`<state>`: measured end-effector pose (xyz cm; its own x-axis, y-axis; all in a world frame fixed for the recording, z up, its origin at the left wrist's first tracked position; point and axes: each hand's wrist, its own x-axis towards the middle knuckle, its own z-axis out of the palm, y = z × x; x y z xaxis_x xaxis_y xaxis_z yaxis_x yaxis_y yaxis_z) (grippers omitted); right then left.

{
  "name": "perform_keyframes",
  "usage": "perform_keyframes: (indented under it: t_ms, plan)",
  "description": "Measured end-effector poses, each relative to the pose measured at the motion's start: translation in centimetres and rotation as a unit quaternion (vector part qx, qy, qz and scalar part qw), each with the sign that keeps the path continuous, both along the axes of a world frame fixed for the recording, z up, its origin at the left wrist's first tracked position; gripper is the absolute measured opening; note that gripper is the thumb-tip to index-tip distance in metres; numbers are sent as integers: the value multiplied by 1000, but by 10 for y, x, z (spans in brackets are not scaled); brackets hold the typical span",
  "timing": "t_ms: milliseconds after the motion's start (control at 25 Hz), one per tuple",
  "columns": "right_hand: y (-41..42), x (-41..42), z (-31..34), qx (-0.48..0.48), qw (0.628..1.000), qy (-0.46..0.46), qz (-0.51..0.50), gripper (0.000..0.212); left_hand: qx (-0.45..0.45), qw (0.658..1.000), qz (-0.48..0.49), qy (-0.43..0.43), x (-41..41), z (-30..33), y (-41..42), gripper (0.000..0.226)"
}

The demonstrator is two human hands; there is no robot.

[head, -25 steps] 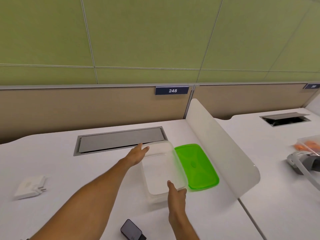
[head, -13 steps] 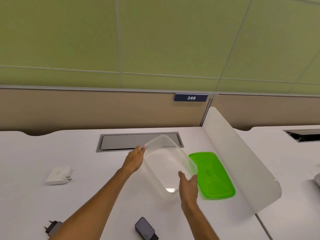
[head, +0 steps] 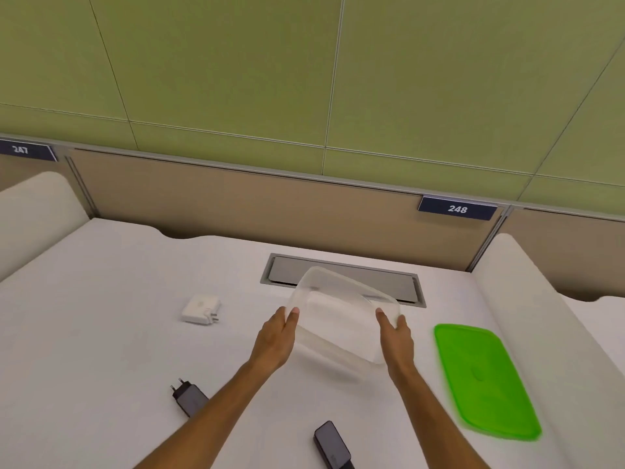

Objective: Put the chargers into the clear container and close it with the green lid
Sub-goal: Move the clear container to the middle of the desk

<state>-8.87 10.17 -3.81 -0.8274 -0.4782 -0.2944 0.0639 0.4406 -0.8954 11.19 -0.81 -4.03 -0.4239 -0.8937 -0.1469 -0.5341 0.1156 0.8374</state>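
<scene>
Both hands hold the clear container a little above the white desk, tilted with its opening toward me. My left hand grips its left side and my right hand grips its right side. The container holds nothing. The green lid lies flat on the desk to the right. A white charger lies to the left. A dark grey charger with two prongs sits beside my left forearm. A black charger lies between my forearms near the bottom edge.
A grey cable hatch is set into the desk behind the container. White curved dividers stand at the left and right. A brown partition with the label 248 runs along the back.
The container has been lifted off the desk and carried left, away from the green lid, now held by both sides. The view has swung left, showing the grey charger and left divider.
</scene>
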Motion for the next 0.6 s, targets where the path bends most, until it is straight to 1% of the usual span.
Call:
perform_keyframes:
  t_ms: [120,240,400,600]
  plan:
    - [-10,-4,0,4,1000,-5,26,75,14,1000,10,-9,10,-11,8,44]
    - [-14,-8,-1,-5,999,-27,44,76,19,1000,18,-14,14,-20,15,54]
    - [-13,-11,-8,-5,998,-45,50,78,15,1000,17,-15,16,-24,22,62]
    - [-12,-15,-14,4,996,-48,70,77,10,999,5,-35,14,-25,22,65]
